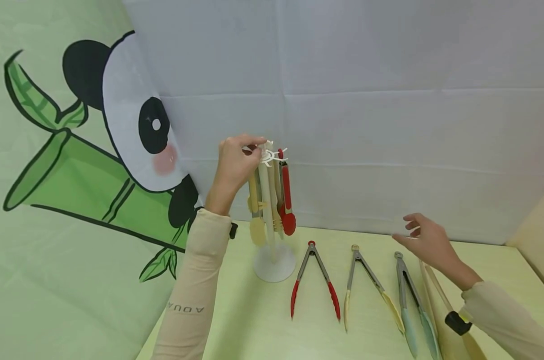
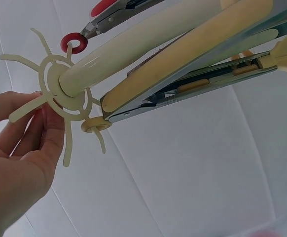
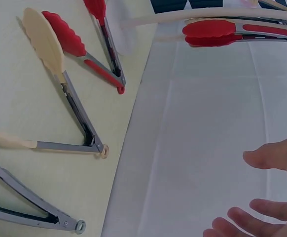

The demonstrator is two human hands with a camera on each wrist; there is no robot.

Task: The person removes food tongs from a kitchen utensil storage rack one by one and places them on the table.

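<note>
The left hand [image 1: 235, 162] pinches the stand [image 1: 274, 265] on the desk [image 1: 321, 342] by its top. Hanging tongs [image 1: 287, 190] crowd it. Red tongs [image 1: 312, 249], yellow tongs [image 1: 355, 255] and blue tongs [image 1: 408, 325] lie beside it. The right hand [image 1: 427, 242] is wide.

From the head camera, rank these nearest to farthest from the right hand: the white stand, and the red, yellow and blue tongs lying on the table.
1. Blue tongs, below the right hand
2. Yellow tongs, farther left
3. Red tongs, left again
4. White stand, leftmost
</note>
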